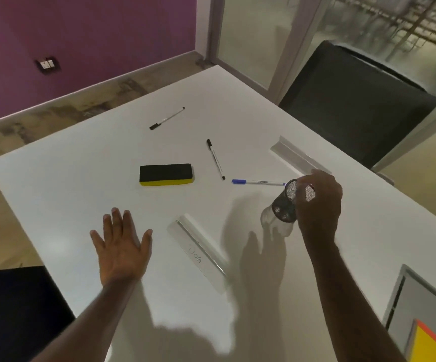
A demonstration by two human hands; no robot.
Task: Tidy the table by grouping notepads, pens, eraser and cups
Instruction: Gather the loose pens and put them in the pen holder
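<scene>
Right hand: the right hand (320,202) has its fingers curled round a black mesh cup (288,202), holding it tilted above the table (81,178), mouth turned up and away from the person.
Left hand: the left hand (120,246) is flat, fingers straight and spread, palm down over the table near the front edge; it holds nothing.
Eraser: a black and yellow eraser (166,174) lies near the middle of the table.
Pens: a black-capped pen (166,118) lies toward the far side; a second black pen (215,159) lies right of the eraser; a blue pen (258,182) lies beside it, its tip just by the cup.
Name plates: one white strip (198,253) marked with handwriting lies between the hands; another (299,158) lies beyond the right hand.
Surroundings: a dark chair (355,100) stands at the far right edge; a yellow pad (431,346) shows at the lower right corner.
</scene>
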